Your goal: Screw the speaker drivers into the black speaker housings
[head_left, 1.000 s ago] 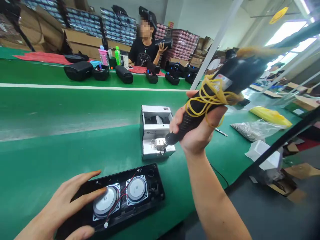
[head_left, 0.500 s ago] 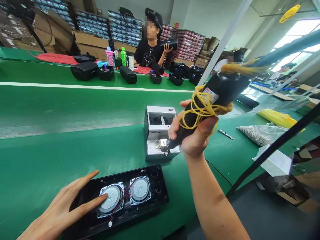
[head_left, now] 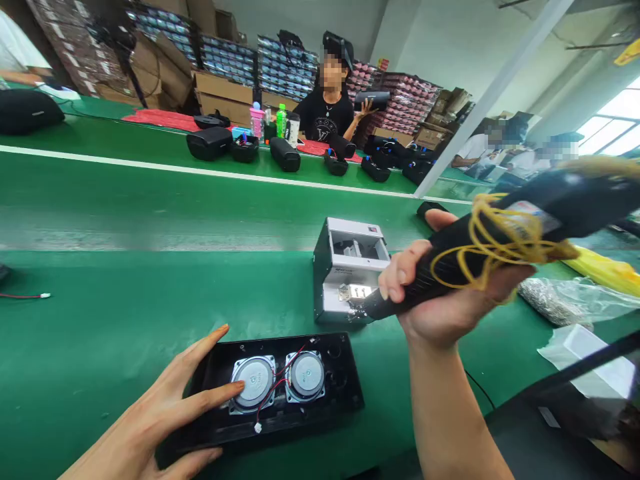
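My right hand (head_left: 450, 300) is wrapped round a black electric screwdriver (head_left: 450, 257) with yellow rubber bands wound about it. Its lower tip is at the metal outlet of a grey screw feeder (head_left: 326, 270); whether they touch I cannot tell. On the green bench lies a long black speaker housing (head_left: 300, 427), holding two round silver speakers (head_left: 306, 375) with red and black wires across them. My left hand (head_left: 175, 407) rests spread over the housing's left end, one fingertip on the left speaker (head_left: 254, 383) and the thumb along the near edge.
A bag of screws (head_left: 555, 300) and a white paper box (head_left: 590, 360) lie at the right. A dark strut crosses the lower right corner. Across the bench, a co-worker (head_left: 330, 113) holds a black speaker (head_left: 373, 101) behind a row of black housings (head_left: 285, 155).
The whole view has swung left, so the bench things appear further right. The screwdriver tip has come lower against the feeder's outlet, and its body lies flatter. My left thumb has come into sight.
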The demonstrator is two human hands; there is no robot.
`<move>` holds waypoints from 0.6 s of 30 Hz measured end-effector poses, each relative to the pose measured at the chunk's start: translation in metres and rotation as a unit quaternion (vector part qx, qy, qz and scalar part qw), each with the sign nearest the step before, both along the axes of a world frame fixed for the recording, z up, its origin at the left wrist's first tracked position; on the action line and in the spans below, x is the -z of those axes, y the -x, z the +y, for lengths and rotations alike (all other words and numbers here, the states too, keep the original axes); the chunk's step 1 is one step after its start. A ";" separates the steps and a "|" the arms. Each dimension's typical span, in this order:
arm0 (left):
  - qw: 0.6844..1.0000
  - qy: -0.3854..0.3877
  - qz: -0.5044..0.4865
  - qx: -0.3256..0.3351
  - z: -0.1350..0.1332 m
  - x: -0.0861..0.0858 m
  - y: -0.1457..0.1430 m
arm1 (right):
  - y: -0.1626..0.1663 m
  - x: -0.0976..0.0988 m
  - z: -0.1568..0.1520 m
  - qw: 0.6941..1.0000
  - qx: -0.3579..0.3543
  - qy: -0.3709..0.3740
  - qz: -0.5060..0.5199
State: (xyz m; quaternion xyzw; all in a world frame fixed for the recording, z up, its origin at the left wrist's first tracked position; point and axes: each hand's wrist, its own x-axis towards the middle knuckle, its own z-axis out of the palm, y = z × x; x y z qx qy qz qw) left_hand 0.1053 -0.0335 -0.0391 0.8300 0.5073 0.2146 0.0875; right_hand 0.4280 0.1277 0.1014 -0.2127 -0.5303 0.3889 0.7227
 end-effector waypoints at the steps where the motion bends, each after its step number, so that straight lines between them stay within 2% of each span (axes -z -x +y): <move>1: 1.000 -0.002 0.008 0.000 -0.001 -0.003 -0.002 | 0.002 -0.005 -0.003 1.000 -0.010 -0.006 -0.002; 3: 1.000 -0.001 0.026 -0.002 -0.002 -0.009 -0.006 | 0.011 -0.017 -0.008 0.999 -0.047 -0.012 -0.009; 6: 0.999 0.020 0.046 -0.004 -0.003 -0.018 -0.011 | 0.035 -0.031 -0.017 0.988 -0.151 0.006 -0.013; 9: 0.999 0.037 0.034 -0.012 -0.005 -0.023 -0.015 | 0.074 -0.032 -0.025 0.974 -0.221 0.040 0.016; 11: 0.999 0.040 0.018 -0.017 -0.006 -0.023 -0.018 | 0.101 -0.024 -0.029 0.966 -0.255 0.046 0.020; 14: 0.998 0.051 0.002 -0.029 -0.007 -0.024 -0.022 | 0.131 0.000 -0.028 0.954 -0.295 0.045 0.001; 18: 0.997 0.062 0.002 -0.036 -0.007 -0.027 -0.025 | 0.144 0.028 -0.022 0.943 -0.328 0.054 -0.032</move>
